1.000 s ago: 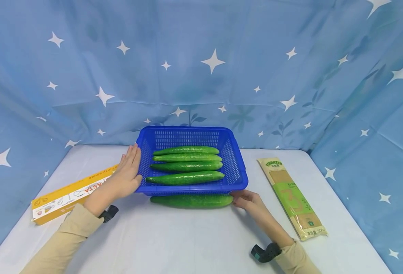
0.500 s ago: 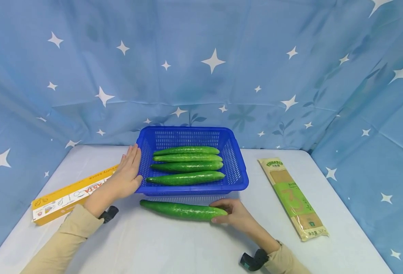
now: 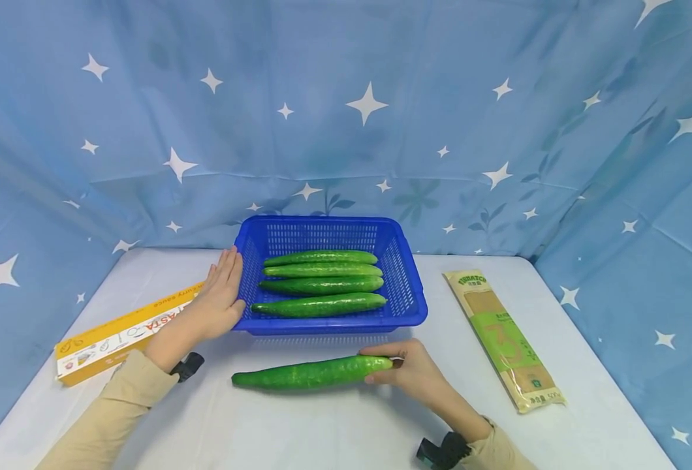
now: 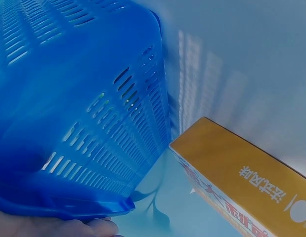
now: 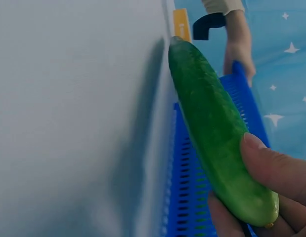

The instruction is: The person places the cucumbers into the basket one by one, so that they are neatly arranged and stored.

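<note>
A blue plastic basket (image 3: 407, 287) stands on the white table and holds several cucumbers (image 3: 322, 284) lying side by side. My left hand (image 3: 219, 297) rests flat against the basket's left wall (image 4: 93, 123), fingers straight. My right hand (image 3: 401, 369) grips the right end of another cucumber (image 3: 311, 373), which is in front of the basket, its left end pointing toward my left arm. In the right wrist view this cucumber (image 5: 212, 128) shows between thumb and fingers (image 5: 276, 168), with the basket (image 5: 187, 182) behind it.
A yellow pasta box (image 3: 113, 336) lies left of the basket, also the box (image 4: 241, 177) in the left wrist view. A long green and tan packet (image 3: 501, 339) lies on the right. Blue star-printed cloth surrounds the table.
My right hand drew the loose cucumber away from the basket's front wall toward me and swung its left end nearer. The left hand and the basket stayed put.
</note>
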A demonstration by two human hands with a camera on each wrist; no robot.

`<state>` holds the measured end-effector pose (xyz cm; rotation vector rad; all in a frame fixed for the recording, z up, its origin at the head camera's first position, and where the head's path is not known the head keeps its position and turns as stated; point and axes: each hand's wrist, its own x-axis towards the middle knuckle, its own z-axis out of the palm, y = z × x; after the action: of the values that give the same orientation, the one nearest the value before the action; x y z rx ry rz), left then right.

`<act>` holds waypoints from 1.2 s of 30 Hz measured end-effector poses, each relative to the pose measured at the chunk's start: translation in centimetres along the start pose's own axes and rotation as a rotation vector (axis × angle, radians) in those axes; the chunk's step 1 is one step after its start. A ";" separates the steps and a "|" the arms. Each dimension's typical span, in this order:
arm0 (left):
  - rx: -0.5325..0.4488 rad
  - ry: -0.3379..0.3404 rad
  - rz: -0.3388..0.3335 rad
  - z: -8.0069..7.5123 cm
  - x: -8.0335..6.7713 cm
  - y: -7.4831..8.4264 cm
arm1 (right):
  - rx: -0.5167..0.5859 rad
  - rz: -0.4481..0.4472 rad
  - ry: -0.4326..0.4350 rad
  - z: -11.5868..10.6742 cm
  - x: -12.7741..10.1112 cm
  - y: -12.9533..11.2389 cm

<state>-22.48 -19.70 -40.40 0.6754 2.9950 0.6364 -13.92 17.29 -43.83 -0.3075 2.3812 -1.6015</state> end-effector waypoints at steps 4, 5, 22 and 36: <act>0.002 -0.003 -0.002 -0.1 0.0 0.0 | 0.015 -0.024 -0.026 -0.7 -0.8 -1.5; 0.002 -0.003 -0.001 -0.1 0.0 0.0 | 0.016 -0.034 -0.030 -0.9 -1.1 -1.9; -0.008 -0.014 0.006 -0.2 0.0 0.1 | -0.069 -0.322 0.054 -6.6 -2.1 -7.5; -0.013 -0.007 0.005 -0.1 0.0 0.0 | -0.157 -0.108 0.123 -8.0 4.2 -7.5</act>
<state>-22.44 -19.73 -40.35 0.6838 2.9809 0.6513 -20.24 20.14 -34.39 -0.3840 2.6320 -1.5211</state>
